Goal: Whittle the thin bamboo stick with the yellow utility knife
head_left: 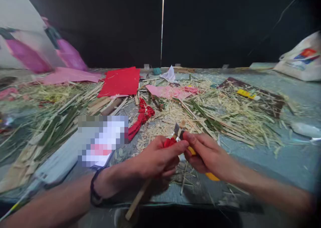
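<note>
A: What do the two hands hold, close to the camera?

B: The left hand (156,159) has its fingers closed on a bamboo stick (136,199) that runs down toward 7 o'clock, with a bit of red paper (170,142) pinched at the top. The right hand (208,156) grips a yellow knife (212,176); its blade (176,129) points up at 12 o'clock, touching the stick's tip.

A: And where are they?

B: Over the near edge of the desk (276,157), the hands touching each other.

A: What lies further away?

B: At 11 o'clock a red strip (140,119). Behind, bamboo shavings (225,116) cover the middle. Further, at 11 o'clock, a red sheet (120,81); at 2 o'clock, far, a white bag (299,59).
</note>
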Available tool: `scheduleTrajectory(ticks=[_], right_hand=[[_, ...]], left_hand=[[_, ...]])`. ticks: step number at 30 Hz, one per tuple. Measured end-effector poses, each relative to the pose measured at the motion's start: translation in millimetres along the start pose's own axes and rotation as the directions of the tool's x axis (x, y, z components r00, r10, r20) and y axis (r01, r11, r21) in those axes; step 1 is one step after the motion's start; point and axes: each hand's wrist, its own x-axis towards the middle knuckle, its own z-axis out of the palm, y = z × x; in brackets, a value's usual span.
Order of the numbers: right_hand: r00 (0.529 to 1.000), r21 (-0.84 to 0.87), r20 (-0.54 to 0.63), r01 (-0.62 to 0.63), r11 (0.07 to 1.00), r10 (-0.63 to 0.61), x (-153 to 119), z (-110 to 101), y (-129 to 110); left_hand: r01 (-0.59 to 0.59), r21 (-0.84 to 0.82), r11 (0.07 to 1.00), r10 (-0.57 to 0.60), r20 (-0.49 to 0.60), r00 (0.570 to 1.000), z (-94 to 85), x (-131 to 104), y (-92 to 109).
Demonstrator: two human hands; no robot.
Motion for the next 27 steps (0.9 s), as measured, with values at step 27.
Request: scheduleTrajectory(ticks=[27], right_hand=[[0.838, -0.650, -0.183, 0.290, 0.703, -0.514, 5, -15, 5]], left_hand=[[0.071, 0.733, 0.676, 0.142, -0.224, 0.964, -2.2, 2, -10]])
